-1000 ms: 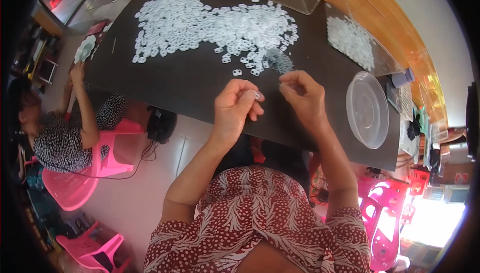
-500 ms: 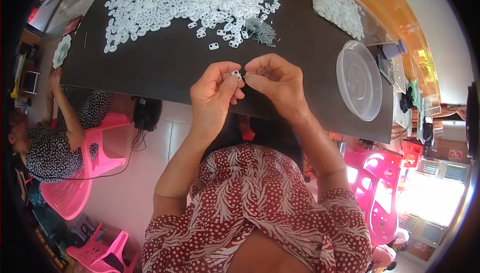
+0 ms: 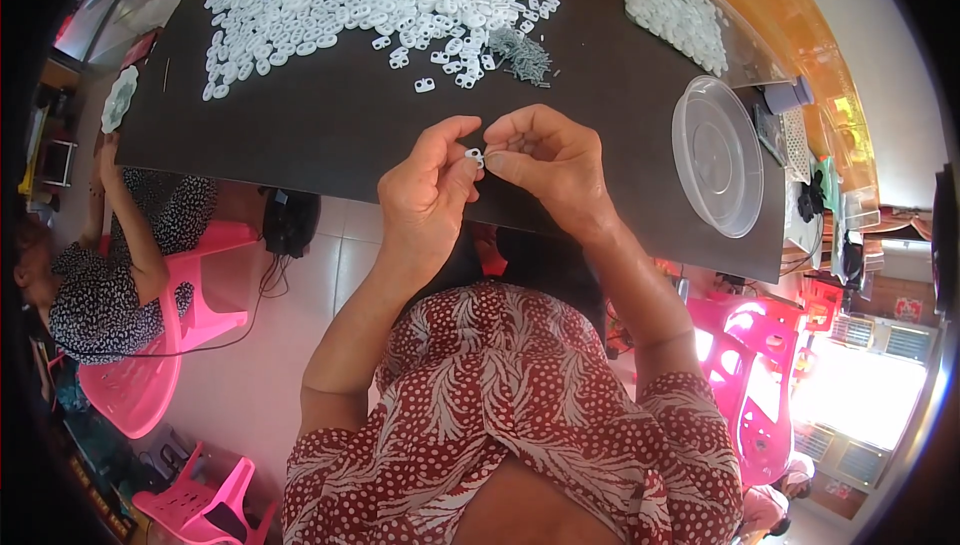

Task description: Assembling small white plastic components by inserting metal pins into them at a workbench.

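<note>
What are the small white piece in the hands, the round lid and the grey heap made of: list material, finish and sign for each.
Small white piece, pinched between left hand and right hand: likely moulded plastic, matt, uniform white like the pile.
Round lid: clear plastic, glossy; the dark table shows through.
Grey heap: probably thin metal pins, dull grey; too small to be sure.

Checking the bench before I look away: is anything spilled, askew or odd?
Nothing stands out. Both hands, left hand and right hand, pinch one small white part; white parts lie heaped on the dark table.
</note>
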`<state>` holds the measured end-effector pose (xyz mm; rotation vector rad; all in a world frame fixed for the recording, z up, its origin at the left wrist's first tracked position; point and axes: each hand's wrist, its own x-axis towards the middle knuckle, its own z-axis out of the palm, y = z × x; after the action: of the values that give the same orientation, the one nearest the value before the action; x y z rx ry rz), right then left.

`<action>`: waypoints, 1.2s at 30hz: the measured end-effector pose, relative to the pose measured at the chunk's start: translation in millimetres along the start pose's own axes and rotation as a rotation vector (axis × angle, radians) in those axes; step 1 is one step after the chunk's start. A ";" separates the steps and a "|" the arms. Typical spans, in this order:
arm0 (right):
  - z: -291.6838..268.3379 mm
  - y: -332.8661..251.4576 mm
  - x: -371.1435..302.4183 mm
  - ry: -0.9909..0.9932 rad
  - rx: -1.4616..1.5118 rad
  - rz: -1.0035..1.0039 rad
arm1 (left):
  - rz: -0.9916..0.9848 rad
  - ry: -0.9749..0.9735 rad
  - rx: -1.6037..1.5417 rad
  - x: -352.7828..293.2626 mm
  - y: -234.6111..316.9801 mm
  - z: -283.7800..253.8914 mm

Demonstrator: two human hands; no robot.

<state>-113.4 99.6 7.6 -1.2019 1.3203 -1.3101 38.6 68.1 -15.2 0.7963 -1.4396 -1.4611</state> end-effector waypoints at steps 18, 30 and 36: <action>6.0 2.0 0.1 -0.020 -0.051 -0.003 | 0.192 -0.008 0.302 -1.2 -5.3 -3.0; 6.9 2.3 2.8 -0.014 -0.076 -0.029 | -0.030 0.005 -0.031 1.1 -1.5 -7.7; 8.3 3.8 2.5 -0.029 -0.119 -0.027 | -0.004 0.010 0.014 0.6 -1.3 -7.8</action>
<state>-105.7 95.9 3.5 -1.3202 1.3813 -1.2427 45.2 64.4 -17.2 0.8141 -1.4430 -1.4499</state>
